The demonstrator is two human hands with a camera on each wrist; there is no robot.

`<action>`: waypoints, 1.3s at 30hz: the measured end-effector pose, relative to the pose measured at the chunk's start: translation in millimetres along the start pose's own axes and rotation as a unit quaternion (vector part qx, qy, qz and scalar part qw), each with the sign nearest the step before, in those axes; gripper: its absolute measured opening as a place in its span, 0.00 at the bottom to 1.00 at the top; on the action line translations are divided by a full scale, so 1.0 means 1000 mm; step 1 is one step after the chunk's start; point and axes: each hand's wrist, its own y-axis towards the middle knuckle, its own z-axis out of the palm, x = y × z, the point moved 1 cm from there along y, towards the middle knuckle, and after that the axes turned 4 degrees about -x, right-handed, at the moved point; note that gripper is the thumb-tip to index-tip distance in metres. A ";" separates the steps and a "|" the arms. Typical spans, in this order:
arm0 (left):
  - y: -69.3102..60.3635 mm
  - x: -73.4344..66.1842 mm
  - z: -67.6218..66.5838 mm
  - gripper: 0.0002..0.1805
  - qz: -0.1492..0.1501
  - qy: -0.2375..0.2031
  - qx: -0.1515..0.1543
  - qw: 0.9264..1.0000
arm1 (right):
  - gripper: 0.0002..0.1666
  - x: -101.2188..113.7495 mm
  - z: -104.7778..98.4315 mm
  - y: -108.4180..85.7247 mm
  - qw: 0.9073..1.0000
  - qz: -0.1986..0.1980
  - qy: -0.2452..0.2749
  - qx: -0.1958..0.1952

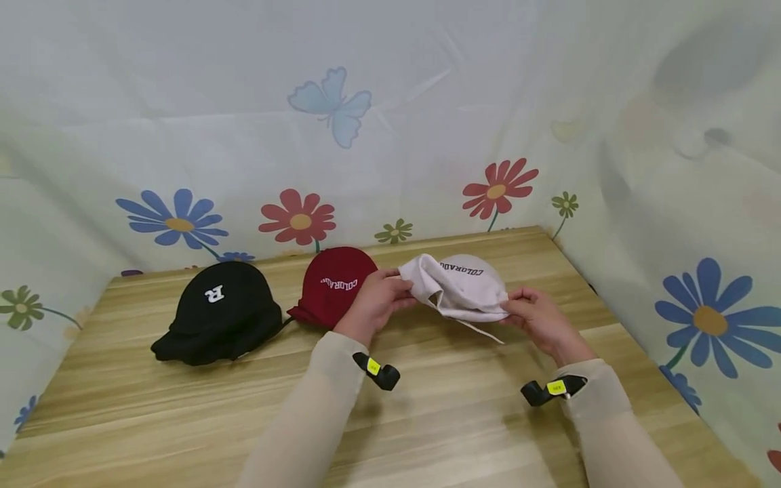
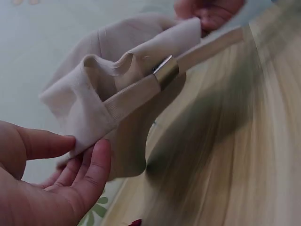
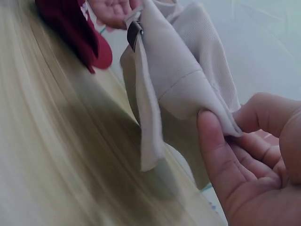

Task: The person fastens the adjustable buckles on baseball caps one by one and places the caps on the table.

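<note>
Both hands hold a pale baseball cap [image 1: 470, 288] with dark COLORADO lettering, raised at least partly off the table at the right. My left hand [image 1: 379, 301] pinches its left edge between thumb and fingers. At the opposite edge, my right hand [image 1: 539, 322] grips the fabric the same way. The cap's back strap [image 2: 134, 96] with a metal buckle [image 2: 166, 72] faces me in the left wrist view. In the right wrist view the loose strap end [image 3: 149, 127] hangs down. Just left of my left hand lies a dark red COLORADO cap [image 1: 332, 285].
A black cap [image 1: 228, 315] with a white R rests on the wooden table [image 1: 183, 420] at the left. Behind the table hangs a white cloth [image 1: 244, 149] printed with flowers and a butterfly. More printed cloth borders the right side.
</note>
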 end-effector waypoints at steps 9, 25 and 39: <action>0.015 -0.007 0.010 0.18 0.061 0.060 -0.031 0.996 | 0.07 0.009 -0.017 0.016 0.992 -0.032 -0.124 0.014; 0.032 0.003 0.018 0.04 0.189 0.389 -0.066 0.899 | 0.12 0.001 -0.022 0.036 0.969 -0.049 -0.241 -0.017; 0.027 0.019 0.023 0.06 0.181 0.469 -0.080 0.861 | 0.14 -0.020 -0.025 0.046 0.946 -0.022 -0.317 -0.060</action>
